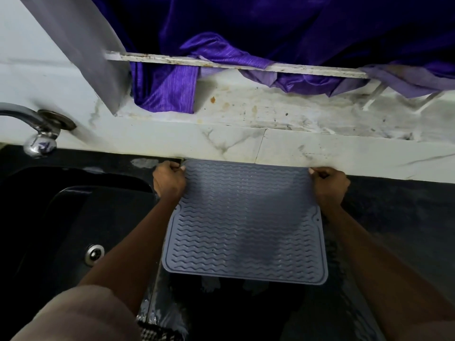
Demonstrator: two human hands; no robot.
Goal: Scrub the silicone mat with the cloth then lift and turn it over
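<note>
A grey silicone mat (243, 217) with wavy ridges hangs lifted above the wet black counter (384, 232), its near edge free and its far edge against the wall. My left hand (168, 179) grips the mat's far left corner. My right hand (328, 184) grips the far right corner. A checked cloth (157, 332) lies at the counter's near edge, partly cut off by the frame.
A black sink (73, 217) with a metal drain (94, 252) lies to the left, with a chrome tap (37, 129) above it. Behind runs a stained white marble ledge (270, 114). Purple curtains (246, 33) hang over it.
</note>
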